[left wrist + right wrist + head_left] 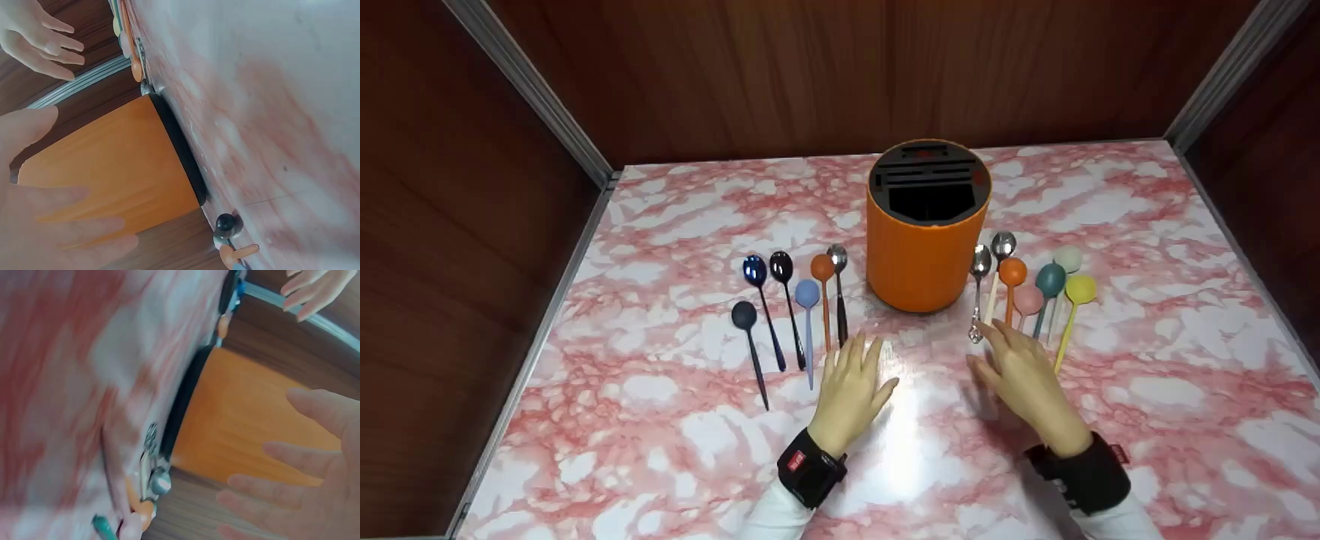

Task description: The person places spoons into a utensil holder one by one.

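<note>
Holds nothing in the left hand (851,394), with fingers outstretched and thumb apart, raised near the handle ends of the black-handled spoon (840,300) and the brick-orange spoon (823,268). Holds nothing in the right hand (1024,375) either, with fingers loosely spread, raised above the tail of the ornate silver spoon (980,264); looks clear of contact from the left wrist view. Lie on the marbled table (660,435), to the left and right of the upright orange holder (926,262), in two groups. Should prove light, stiff and hard to break; probably slick on the glossy dark blue spoon (755,271), perhaps grippier on the matte yellow spoon (1081,289). Best to pinch mid-handle between thumb and fingertips, avoiding the rounded, likely slippery bowls. Expect thin, low handles to be awkward to get under, and liable to roll or skid if pressed off-centre.
</note>
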